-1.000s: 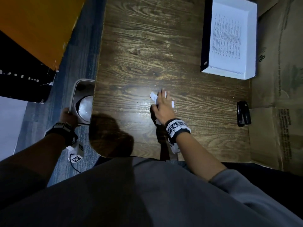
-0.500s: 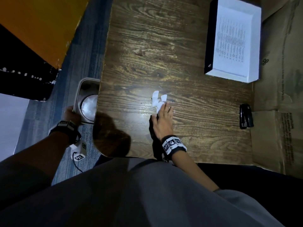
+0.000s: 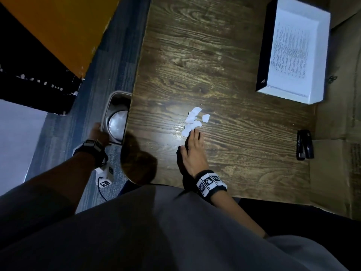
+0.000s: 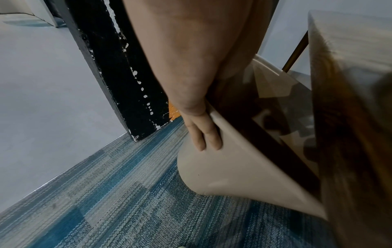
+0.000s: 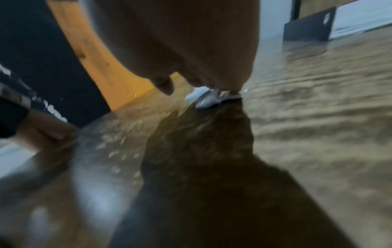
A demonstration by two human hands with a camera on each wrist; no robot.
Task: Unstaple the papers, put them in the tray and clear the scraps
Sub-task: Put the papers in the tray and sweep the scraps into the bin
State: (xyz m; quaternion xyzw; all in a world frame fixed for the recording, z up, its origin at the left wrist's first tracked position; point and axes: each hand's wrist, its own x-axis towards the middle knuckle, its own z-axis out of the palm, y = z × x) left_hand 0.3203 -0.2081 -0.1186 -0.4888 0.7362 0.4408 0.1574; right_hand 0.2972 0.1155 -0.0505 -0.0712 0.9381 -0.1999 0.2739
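Note:
Several white paper scraps (image 3: 193, 120) lie in a small cluster on the wooden table (image 3: 234, 55). My right hand (image 3: 193, 151) lies flat on the table with straight fingers, its fingertips touching the nearest scrap (image 5: 208, 99). My left hand (image 3: 98, 132) grips the rim of a beige waste bin (image 3: 117, 118) held against the table's left edge; its fingers (image 4: 203, 134) curl over the bin's wall (image 4: 229, 167). The tray (image 3: 322, 55) at the far right holds printed papers (image 3: 289, 53).
A black stapler (image 3: 303, 144) sits near the table's right edge. Brown cardboard (image 3: 343, 153) lies to the right of the table. Blue carpet (image 4: 106, 193) covers the floor on the left, with an orange panel (image 3: 64, 26) and a black board (image 4: 118, 67) beyond.
My right hand has slid back toward me across the table, dragging the scraps a little nearer. The left hand stays on the bin.

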